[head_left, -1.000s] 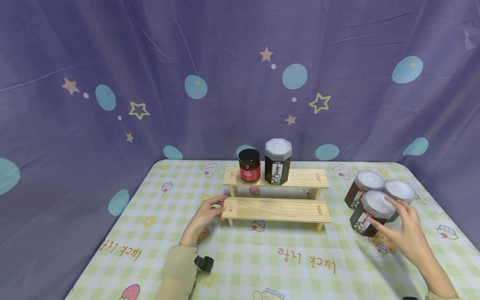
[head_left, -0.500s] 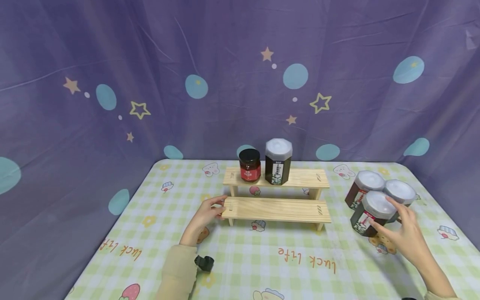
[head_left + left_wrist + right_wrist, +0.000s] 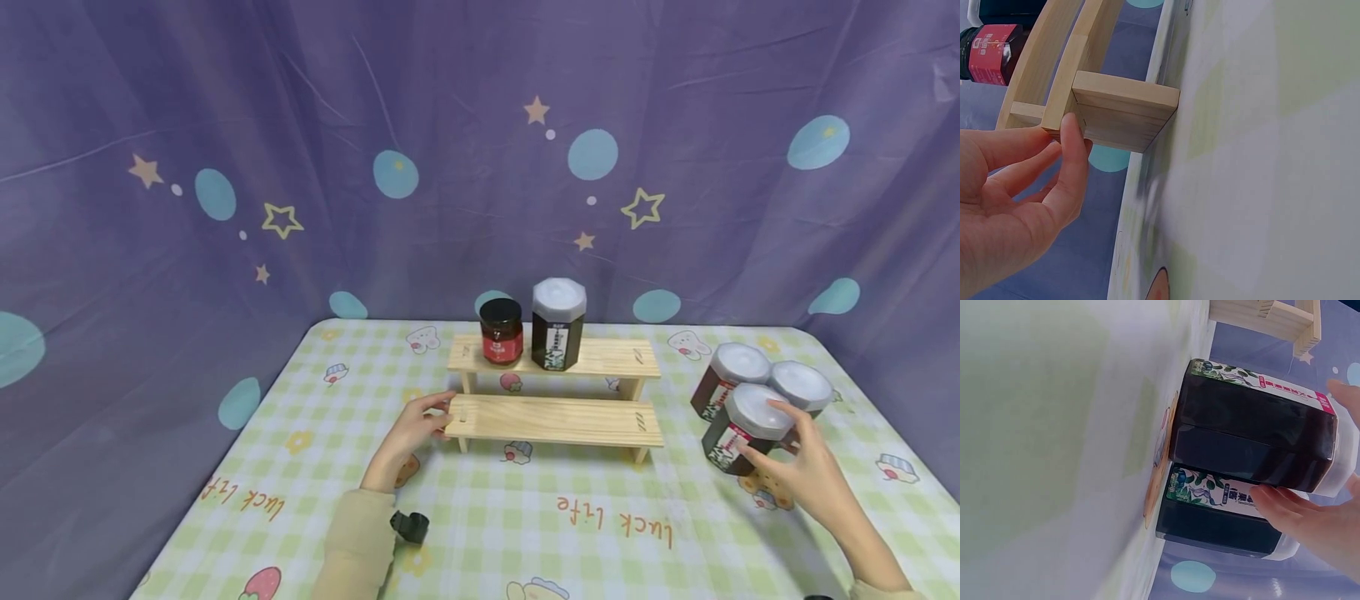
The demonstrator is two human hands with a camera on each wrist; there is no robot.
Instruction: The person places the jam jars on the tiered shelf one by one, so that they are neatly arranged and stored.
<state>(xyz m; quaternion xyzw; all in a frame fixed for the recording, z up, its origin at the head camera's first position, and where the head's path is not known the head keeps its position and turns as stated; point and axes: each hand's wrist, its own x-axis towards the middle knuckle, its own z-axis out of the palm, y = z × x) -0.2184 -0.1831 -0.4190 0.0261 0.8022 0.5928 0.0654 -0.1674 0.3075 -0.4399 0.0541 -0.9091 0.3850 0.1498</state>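
My left hand (image 3: 415, 429) pinches the left end of the lower board of a two-step wooden display shelf (image 3: 555, 417); in the left wrist view, thumb and fingertips meet that board's end (image 3: 1054, 119). At the right, my right hand (image 3: 813, 475) holds a dark eight-sided jar with a white lid (image 3: 738, 437). Its thumb lies on the near side, and in the right wrist view other fingers (image 3: 1282, 506) reach between this jar and a second dark jar (image 3: 1216, 519). The held jar stands upright, its base at the tablecloth.
On the upper step stand a small black-lidded jar with a red label (image 3: 501, 333) and a tall white-lidded jar (image 3: 557, 325). Two more white-lidded jars, one at the back (image 3: 738, 367) and one at the right (image 3: 802, 383), stand close to the held one. A checked cloth (image 3: 600, 550) covers the table.
My right hand's fingers have drawn in closer around the front jar, reaching in behind it. The left hand keeps its hold on the shelf, and the jars stay in place.
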